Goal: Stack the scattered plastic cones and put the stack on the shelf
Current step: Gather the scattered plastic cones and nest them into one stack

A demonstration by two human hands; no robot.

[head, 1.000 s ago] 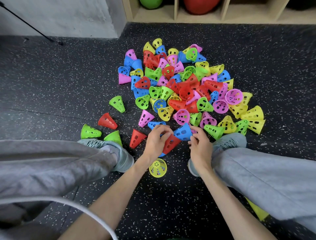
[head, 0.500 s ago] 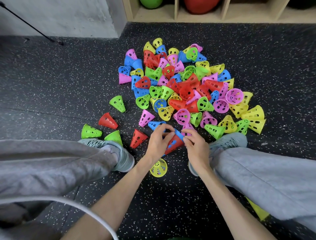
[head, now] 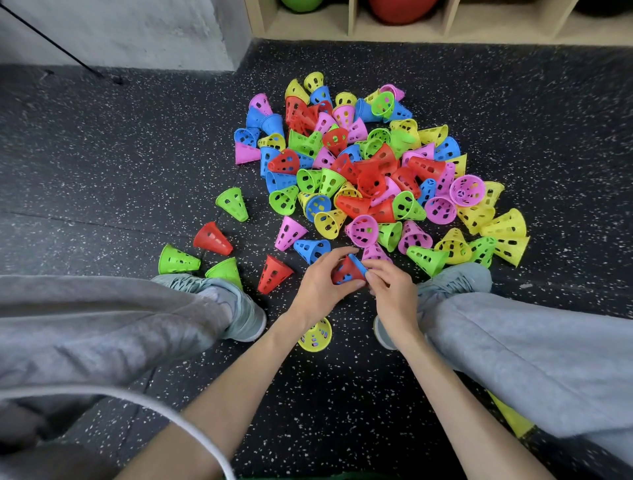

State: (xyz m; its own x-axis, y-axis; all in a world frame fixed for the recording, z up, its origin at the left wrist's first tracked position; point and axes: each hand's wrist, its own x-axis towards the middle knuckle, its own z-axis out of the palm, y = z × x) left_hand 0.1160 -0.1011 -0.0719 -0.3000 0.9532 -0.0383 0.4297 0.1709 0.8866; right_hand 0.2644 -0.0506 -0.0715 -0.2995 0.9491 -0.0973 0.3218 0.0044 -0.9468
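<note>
A dark speckled floor (head: 102,164) fills the view, with a wooden shelf (head: 352,32) along the far edge holding a green ball (head: 301,4) and a red ball (head: 402,10). No writing can be read anywhere. Grey trouser legs (head: 534,370) and pale shoes (head: 239,308) frame the near side. A pile of cones (head: 370,164) in red, blue, green, yellow and pink lies on the floor between the shoes and the shelf, with loose ones to its left. Both forearms reach forward and meet just in front of the pile. The left hand (head: 317,284) curls round a red cone (head: 344,272); the right hand (head: 390,284) pinches a blue cone (head: 358,265) set against it. A yellow cone (head: 317,337) lies under the left wrist
</note>
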